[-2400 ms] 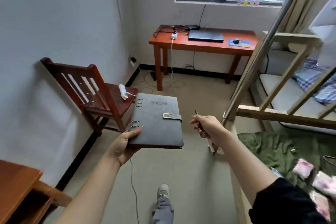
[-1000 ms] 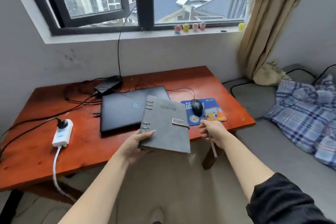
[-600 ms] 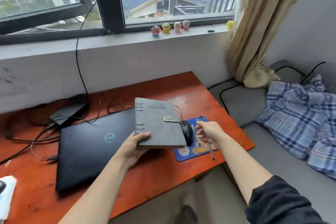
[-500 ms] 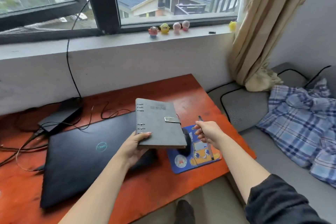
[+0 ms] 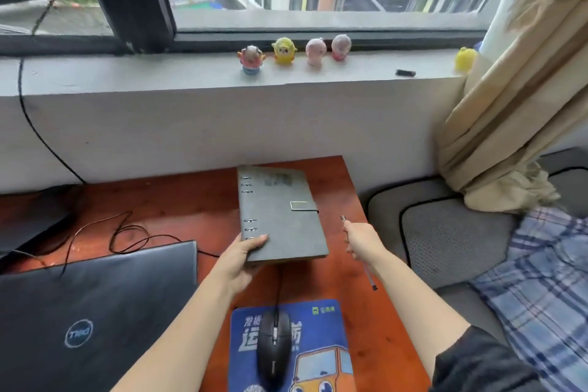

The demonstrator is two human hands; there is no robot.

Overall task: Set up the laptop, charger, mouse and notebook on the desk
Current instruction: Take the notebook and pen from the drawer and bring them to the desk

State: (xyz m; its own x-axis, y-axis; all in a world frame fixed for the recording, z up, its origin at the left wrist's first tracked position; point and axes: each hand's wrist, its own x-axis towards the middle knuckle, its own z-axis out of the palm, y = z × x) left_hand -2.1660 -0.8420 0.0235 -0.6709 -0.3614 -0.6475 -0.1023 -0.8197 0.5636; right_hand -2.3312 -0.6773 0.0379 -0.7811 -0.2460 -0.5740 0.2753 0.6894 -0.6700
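My left hand (image 5: 238, 256) grips the near left corner of a grey ring-bound notebook (image 5: 281, 216), which hovers flat over the far right corner of the red-brown desk (image 5: 178, 204). My right hand (image 5: 361, 240) is closed around a thin pen (image 5: 369, 275), just right of the notebook. A shut black laptop (image 5: 92, 312) lies at the near left. The black mouse (image 5: 274, 345) rests on a blue mouse pad (image 5: 321, 350) close to me. The dark charger brick (image 5: 28, 219) sits at the far left with its cables (image 5: 121, 232) looping across the desk.
A grey wall and windowsill (image 5: 191, 73) with small toy figures (image 5: 283, 51) rise behind the desk. A beige curtain (image 5: 509, 105) hangs at the right over a grey cushion (image 5: 445, 232) and plaid bedding (image 5: 547, 296). The desk's right edge drops beside the cushion.
I have come up to the desk and my view has swung right. My left hand has carried the notebook forward from above the mouse to the far right corner. The pen hand moved alongside.
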